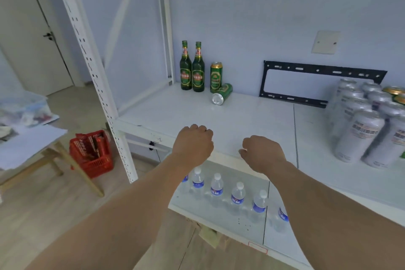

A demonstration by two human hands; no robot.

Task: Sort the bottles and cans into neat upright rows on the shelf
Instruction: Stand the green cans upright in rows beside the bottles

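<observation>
Two green beer bottles (185,68) (198,70) stand upright side by side at the back left of the white shelf (166,109). Right of them a green can (216,77) stands upright, and a second green can (222,94) lies on its side against it, its base facing me. Several silver cans (359,133) stand packed together at the right end. My left hand (194,143) and my right hand (262,152) hover over the shelf's front edge, fingers curled, holding nothing.
On the lower shelf a row of clear water bottles (217,188) stands upright. A black metal bracket (320,70) leans on the back wall. A red basket (93,152) sits on the floor at left beside the white upright post (96,76) and a wooden table (50,155).
</observation>
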